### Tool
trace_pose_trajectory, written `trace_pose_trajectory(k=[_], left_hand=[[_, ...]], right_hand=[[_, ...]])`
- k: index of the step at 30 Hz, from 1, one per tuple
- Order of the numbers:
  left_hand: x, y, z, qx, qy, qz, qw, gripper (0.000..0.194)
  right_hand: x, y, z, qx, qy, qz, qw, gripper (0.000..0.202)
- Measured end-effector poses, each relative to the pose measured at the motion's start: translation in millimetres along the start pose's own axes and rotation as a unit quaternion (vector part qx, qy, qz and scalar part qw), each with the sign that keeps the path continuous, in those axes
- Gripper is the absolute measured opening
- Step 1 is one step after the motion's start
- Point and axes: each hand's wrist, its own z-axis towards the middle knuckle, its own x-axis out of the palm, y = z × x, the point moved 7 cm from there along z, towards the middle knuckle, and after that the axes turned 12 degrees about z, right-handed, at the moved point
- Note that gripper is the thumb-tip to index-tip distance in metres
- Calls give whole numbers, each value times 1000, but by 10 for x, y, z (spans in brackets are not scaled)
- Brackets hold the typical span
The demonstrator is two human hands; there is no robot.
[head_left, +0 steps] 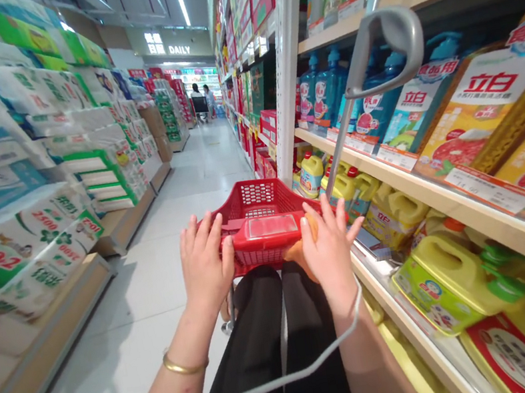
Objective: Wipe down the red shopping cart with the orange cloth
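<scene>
A red shopping cart with a perforated basket stands in front of my legs, its red handle bar crossing between my hands. My left hand lies on the left end of the bar, palm down, fingers stretched forward. On the right end rests my right hand, its fingers spread apart. An orange cloth-like thing shows beside and under my right hand. Neither hand wraps round the bar. A pale cord runs across my lap to my right wrist.
Shelves of detergent bottles and pump bottles line the right, close to my right hand. A grey loop handle on a rod juts out there. Packs of tissue are stacked left. Down the aisle, people are beside a dark chair.
</scene>
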Motion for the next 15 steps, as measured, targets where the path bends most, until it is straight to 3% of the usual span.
trace_pose_trajectory(k=[4,7,9,13,15], left_hand=[[2,4,6,8,8,11,1000,56],[-6,9,9,17,16,17,1000,56],[-13,6,9,20,17,16,1000,56],[-9,-9,3,12,16,9,1000,56],[-6,-11,2,4,9,11,1000,55]], right_hand=[[289,632,-151,-115,94,54,987,42],[345,800,-211,-149,120,71,979,42],[273,621,-167,-121,98,60,986,42],[10,3,-24,-2,-4,7,1000,43],[-35,-103,4,17,-28,-7,999,44]])
